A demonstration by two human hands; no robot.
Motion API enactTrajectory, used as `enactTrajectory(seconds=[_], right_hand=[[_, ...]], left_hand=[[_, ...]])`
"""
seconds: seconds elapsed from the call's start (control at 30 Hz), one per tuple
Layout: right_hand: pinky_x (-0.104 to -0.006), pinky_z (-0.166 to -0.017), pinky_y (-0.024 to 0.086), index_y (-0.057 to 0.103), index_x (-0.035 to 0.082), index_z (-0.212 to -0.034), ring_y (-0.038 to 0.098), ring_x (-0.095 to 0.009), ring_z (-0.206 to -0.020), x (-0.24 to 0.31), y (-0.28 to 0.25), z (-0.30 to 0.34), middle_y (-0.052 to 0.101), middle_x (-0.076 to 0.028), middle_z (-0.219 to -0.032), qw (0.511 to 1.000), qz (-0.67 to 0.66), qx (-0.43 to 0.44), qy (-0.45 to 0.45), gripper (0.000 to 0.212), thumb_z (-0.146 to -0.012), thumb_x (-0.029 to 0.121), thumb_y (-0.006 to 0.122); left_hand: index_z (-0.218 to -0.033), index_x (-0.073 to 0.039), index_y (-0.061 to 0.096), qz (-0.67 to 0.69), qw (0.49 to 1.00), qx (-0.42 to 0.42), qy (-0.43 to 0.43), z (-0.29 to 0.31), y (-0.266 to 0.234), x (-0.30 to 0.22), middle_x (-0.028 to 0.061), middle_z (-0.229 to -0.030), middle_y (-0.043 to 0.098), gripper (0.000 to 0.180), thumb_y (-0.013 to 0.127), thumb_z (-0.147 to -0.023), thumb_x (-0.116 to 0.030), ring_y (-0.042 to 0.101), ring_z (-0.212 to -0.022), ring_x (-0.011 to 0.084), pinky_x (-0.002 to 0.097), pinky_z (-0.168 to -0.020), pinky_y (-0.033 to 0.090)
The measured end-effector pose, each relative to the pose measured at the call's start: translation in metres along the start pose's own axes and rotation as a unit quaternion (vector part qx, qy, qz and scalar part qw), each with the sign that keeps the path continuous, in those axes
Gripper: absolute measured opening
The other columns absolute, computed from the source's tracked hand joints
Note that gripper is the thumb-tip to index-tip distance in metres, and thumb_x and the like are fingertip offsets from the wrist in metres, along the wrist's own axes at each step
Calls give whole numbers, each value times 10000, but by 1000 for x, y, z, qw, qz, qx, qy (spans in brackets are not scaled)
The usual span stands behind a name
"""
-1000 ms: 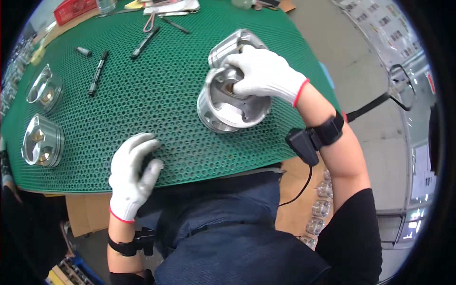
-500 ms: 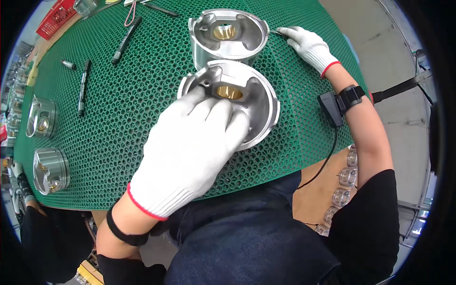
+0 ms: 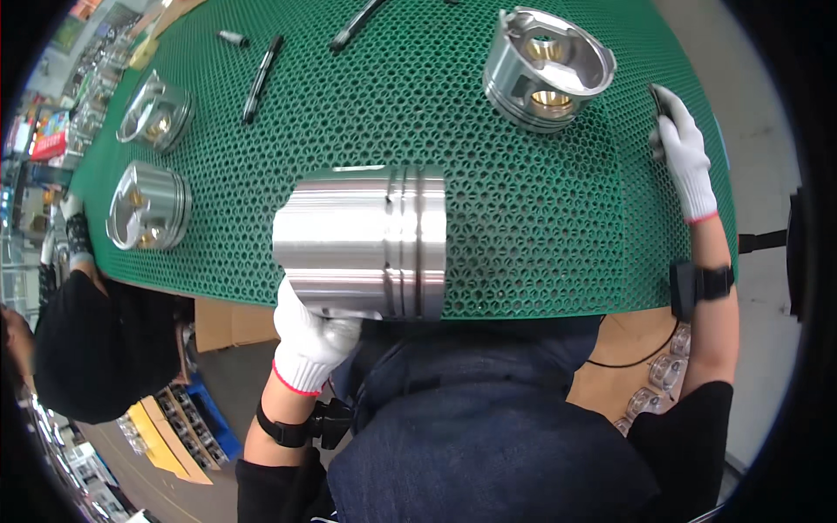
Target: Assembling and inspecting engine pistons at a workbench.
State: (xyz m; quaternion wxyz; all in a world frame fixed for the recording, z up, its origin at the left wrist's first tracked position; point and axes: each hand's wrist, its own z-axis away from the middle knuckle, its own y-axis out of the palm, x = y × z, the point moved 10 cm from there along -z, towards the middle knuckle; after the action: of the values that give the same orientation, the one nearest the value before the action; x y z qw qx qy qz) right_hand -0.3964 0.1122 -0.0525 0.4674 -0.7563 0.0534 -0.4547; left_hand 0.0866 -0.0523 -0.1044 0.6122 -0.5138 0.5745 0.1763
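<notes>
A shiny metal piston (image 3: 357,244) lies on its side in the air above the near edge of the green mat, its ring grooves toward the right. My left hand (image 3: 309,340) in a white glove grips it from below and the left; most of the fingers are hidden behind the metal. Over the mat's right side, my gloved right hand (image 3: 684,152) is closed around a thin dark tool (image 3: 656,100), whose exact kind I cannot make out. Farther off, between the two hands, another piston (image 3: 545,74) stands with its open side up, showing brass-coloured bores.
Two more pistons (image 3: 153,205) sit at the mat's left. Black markers (image 3: 261,80) and a short pen-like piece (image 3: 233,37) lie at the far left. Another person's dark sleeve (image 3: 105,331) is at the left edge. Below right, several pistons (image 3: 643,401) rest on cardboard.
My left hand has lifted the nearer piston off the mat and tipped it onto its side, toward me. The view has shifted left, and my right hand stays on the right with the thin tool.
</notes>
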Motion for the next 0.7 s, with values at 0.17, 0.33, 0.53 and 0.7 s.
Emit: enactTrajectory(seconds=[0.17,0.33,0.53,0.7], right_hand=[[-152,-407,387,482,-25,-1345,478,-32,-502,91,59,102,600,-56,-817,945,-257,187,76,456,-918,134,465],[-176,-366,365,532,-25,-1283,484,-60,-458,83,109,187,591,-68,-724,837,-395,319,202,424,-906,167,502],[-198,-351,365,487,-67,-1284,490,-90,-453,72,104,191,582,-102,-720,799,-550,199,136,426,-918,151,486],[-211,-338,369,470,-52,-1305,487,-98,-458,65,100,190,552,-94,-721,764,-590,223,132,431,-929,156,507]], left_hand=[[-1200,-138,639,-70,993,91,-4,29,15,46,81,-1130,675,362,572,-876,-286,647,-1033,289,384,-887,504],[-1239,-142,604,-145,982,106,64,27,17,25,70,-1190,646,404,548,-886,-332,619,-1090,273,372,-912,490],[-1183,-40,584,-24,998,33,-49,6,-6,19,153,-1159,620,430,684,-798,-201,622,-1052,287,382,-883,507],[-1029,-88,653,-299,841,28,450,-18,17,-158,140,-1108,601,387,768,-668,-168,601,-1011,368,481,-894,490]])
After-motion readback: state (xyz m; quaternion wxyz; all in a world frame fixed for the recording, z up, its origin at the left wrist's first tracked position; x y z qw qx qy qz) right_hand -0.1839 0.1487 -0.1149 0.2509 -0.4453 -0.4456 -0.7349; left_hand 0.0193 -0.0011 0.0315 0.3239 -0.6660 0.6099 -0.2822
